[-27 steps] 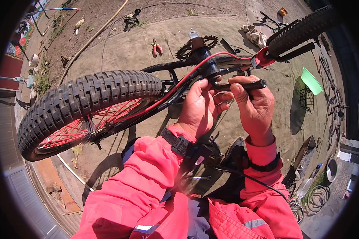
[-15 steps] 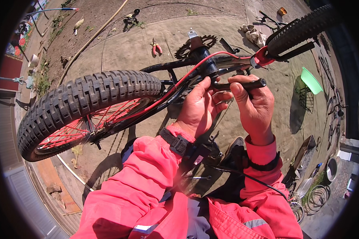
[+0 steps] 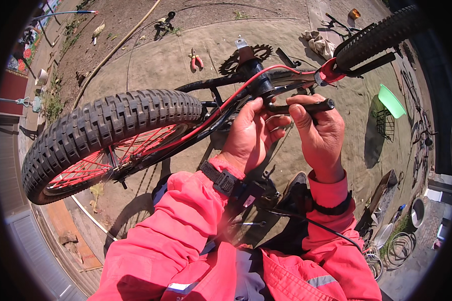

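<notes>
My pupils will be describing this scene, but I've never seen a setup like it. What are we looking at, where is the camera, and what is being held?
There is no robot here: a person works bare-handed, wearing pinkish-red sleeves. The camera sits on the person's head and looks down, so picture left is their left; its fisheye lens bends straight edges.

In front is a bicycle. The right hand grips a short black bar between thumb and fingers. The left hand is at the bar's inner end, beside the frame; its exact hold is partly hidden.

On the ground sheet lie red-handled pliers; a green basin is farther right.
</notes>
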Demonstrator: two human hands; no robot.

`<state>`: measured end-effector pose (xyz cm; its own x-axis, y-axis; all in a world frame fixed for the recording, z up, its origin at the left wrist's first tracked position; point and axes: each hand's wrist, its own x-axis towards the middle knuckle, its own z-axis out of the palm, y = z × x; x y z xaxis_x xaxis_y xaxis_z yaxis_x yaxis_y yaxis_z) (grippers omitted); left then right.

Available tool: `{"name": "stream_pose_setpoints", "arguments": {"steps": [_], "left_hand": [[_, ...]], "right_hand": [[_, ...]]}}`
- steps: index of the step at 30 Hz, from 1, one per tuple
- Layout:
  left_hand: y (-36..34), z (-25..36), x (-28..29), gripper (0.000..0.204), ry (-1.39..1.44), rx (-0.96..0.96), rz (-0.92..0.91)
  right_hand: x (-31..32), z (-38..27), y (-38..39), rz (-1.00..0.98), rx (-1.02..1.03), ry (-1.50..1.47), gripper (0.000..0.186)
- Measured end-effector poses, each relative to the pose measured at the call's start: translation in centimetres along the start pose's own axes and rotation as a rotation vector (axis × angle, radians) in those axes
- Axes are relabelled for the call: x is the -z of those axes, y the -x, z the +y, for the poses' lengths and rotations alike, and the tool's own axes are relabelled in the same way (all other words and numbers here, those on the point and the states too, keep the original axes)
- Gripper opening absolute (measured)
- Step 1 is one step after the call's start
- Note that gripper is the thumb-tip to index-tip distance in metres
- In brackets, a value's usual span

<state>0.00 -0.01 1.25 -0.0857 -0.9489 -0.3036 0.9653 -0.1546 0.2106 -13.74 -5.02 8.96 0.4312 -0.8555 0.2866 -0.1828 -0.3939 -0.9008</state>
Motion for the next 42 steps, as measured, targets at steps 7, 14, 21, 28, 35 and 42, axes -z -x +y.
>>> {"name": "stream_pose_setpoints", "arguments": {"steps": [7, 14, 21, 28, 35, 42], "left_hand": [[0.0, -0.1, -0.2, 0.032, -0.045, 0.001, 0.054], [-0.1, 0.1, 0.0, 0.033, 0.016, 0.011, -0.006], [0.1, -0.2, -0.3, 0.035, -0.06, 0.006, 0.055], [-0.2, 0.1, 0.6, 0.033, -0.045, 0.02, -0.073], [0.1, -0.2, -0.3, 0.036, 0.0, 0.008, 0.002], [-0.3, -0.1, 0.3, 0.037, -0.042, 0.002, 0.025]], "right_hand": [[-0.1, -0.2, 0.0, -0.021, -0.012, 0.007, 0.02], [-0.2, 0.1, 0.0, 0.01, 0.018, 0.003, 0.022], [-0.2, 0.1, -0.1, 0.006, 0.028, 0.016, 0.022], [-0.2, 0.0, 0.0, 0.005, 0.024, 0.004, 0.019], [-0.2, 0.3, 0.0, 0.01, 0.042, 0.044, 0.019], [-0.3, -0.1, 0.1, 0.013, -0.013, -0.038, 0.021]]}}
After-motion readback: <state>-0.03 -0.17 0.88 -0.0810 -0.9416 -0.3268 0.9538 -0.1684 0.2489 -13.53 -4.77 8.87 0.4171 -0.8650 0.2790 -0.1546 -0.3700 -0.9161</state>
